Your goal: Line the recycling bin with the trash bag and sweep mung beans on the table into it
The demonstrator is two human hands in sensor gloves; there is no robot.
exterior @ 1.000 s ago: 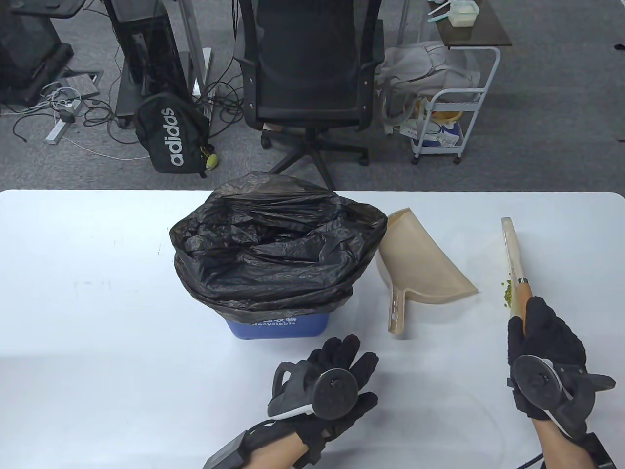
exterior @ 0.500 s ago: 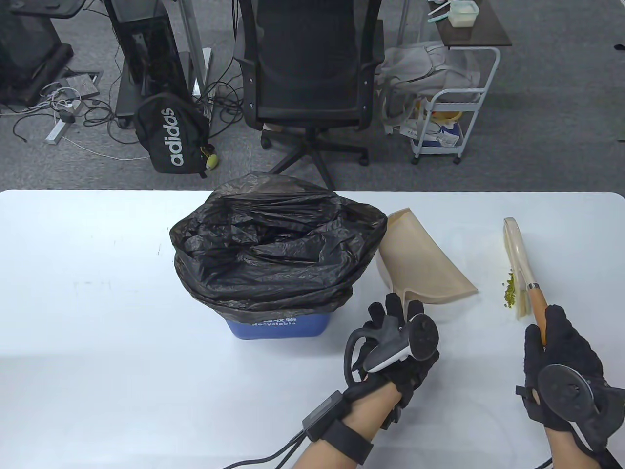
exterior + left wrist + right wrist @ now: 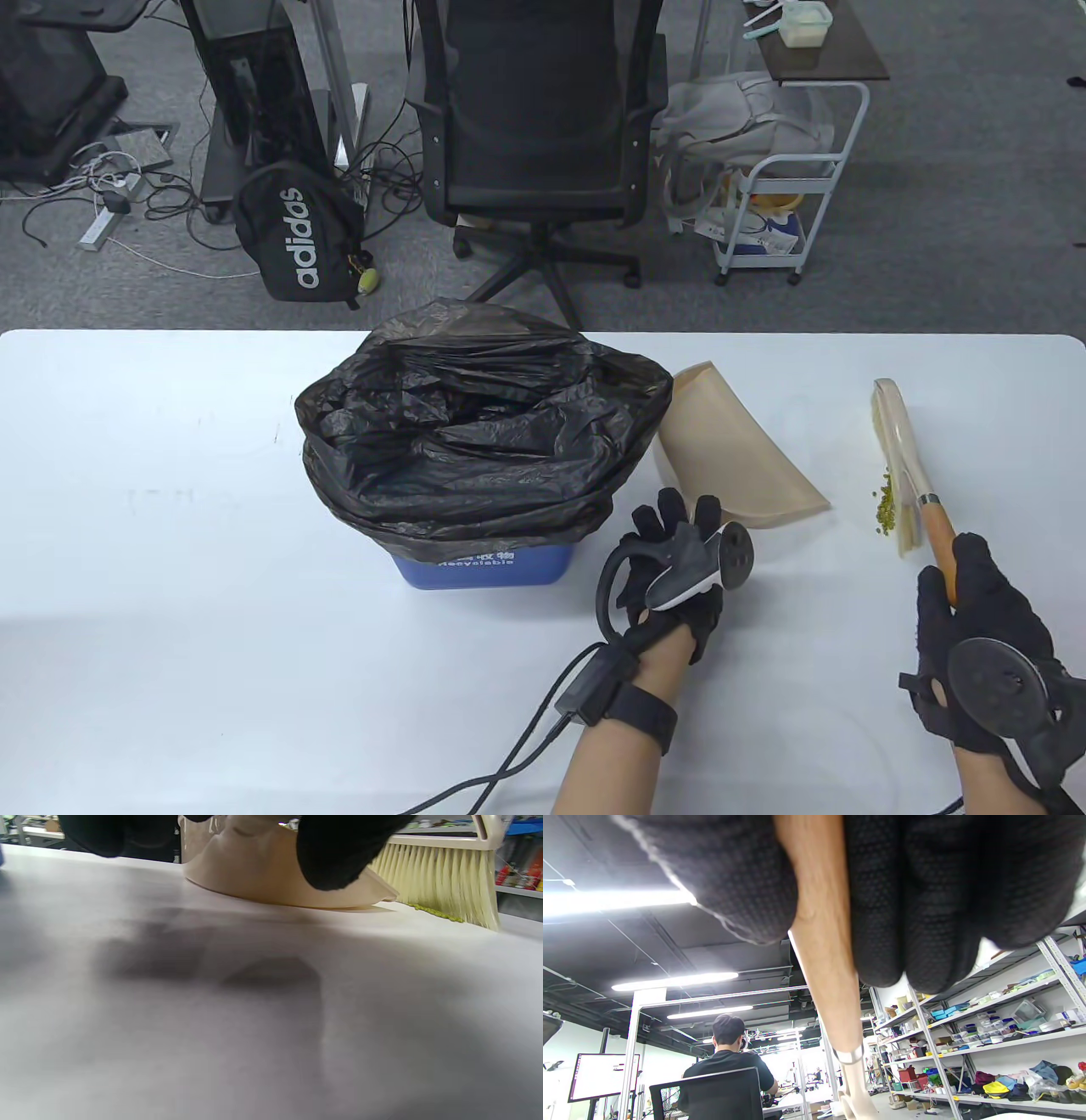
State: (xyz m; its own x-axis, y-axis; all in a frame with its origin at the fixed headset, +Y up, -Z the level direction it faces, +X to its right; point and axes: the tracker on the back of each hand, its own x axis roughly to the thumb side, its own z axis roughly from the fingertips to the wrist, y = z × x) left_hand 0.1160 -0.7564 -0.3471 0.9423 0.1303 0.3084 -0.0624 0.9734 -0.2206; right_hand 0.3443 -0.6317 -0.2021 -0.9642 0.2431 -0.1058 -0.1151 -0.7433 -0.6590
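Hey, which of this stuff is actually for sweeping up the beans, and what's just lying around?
For the job: recycling bin, trash bag, dustpan, brush, mung beans.
Just lying about: backpack, office chair, cart.

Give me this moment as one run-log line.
bin: lined | left hand: on dustpan handle, grip unclear | right hand: holding brush | beans: on table
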